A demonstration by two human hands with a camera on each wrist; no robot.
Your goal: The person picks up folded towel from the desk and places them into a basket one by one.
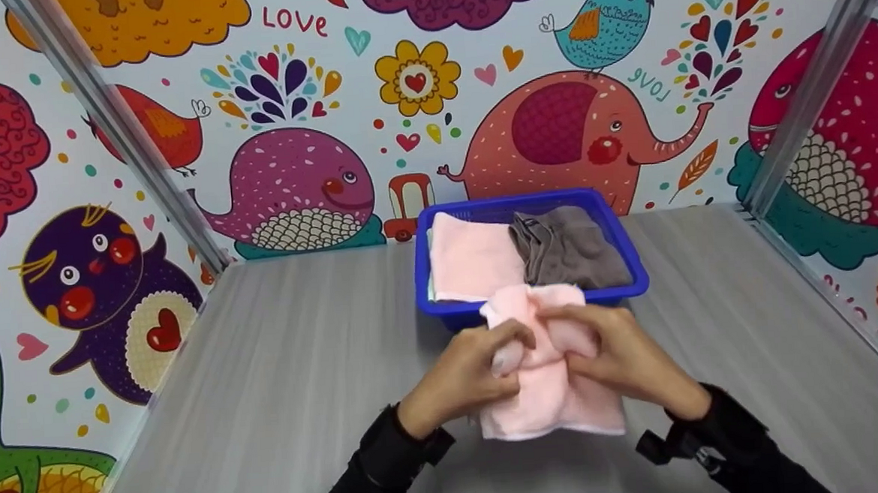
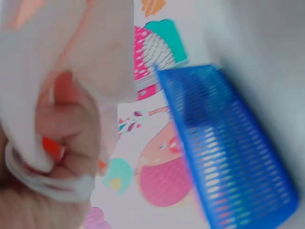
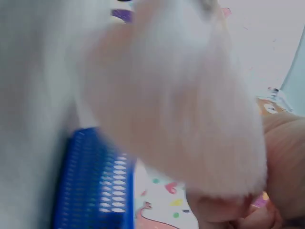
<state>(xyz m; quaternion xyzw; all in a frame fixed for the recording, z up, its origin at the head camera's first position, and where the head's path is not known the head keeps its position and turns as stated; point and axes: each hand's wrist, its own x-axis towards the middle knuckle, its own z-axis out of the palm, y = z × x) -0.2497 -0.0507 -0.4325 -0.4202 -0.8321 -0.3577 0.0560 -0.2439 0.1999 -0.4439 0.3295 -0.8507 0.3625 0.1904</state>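
Note:
A pink towel (image 1: pixel 545 414) hangs, partly bunched, between my two hands just in front of the blue basket (image 1: pixel 640 285). My left hand (image 1: pixel 475 368) grips its left side with curled fingers, while my right hand (image 1: pixel 628 349) pinches the right side. In the left wrist view the towel (image 2: pixel 107 52) drapes over the left hand's curled fingers. The right wrist view shows blurred pink cloth (image 3: pixel 190 119) covering most of the right hand. Inside the basket lie a folded pink towel (image 1: pixel 477 259) on the left and a grey-brown cloth (image 1: pixel 574 251) on the right.
The basket stands on a grey wood-grain table (image 1: pixel 303 374), close to the cartoon-printed back wall (image 1: pixel 434 149). Metal posts (image 1: pixel 125 135) rise at the left and right corners. Printed panels also close the sides.

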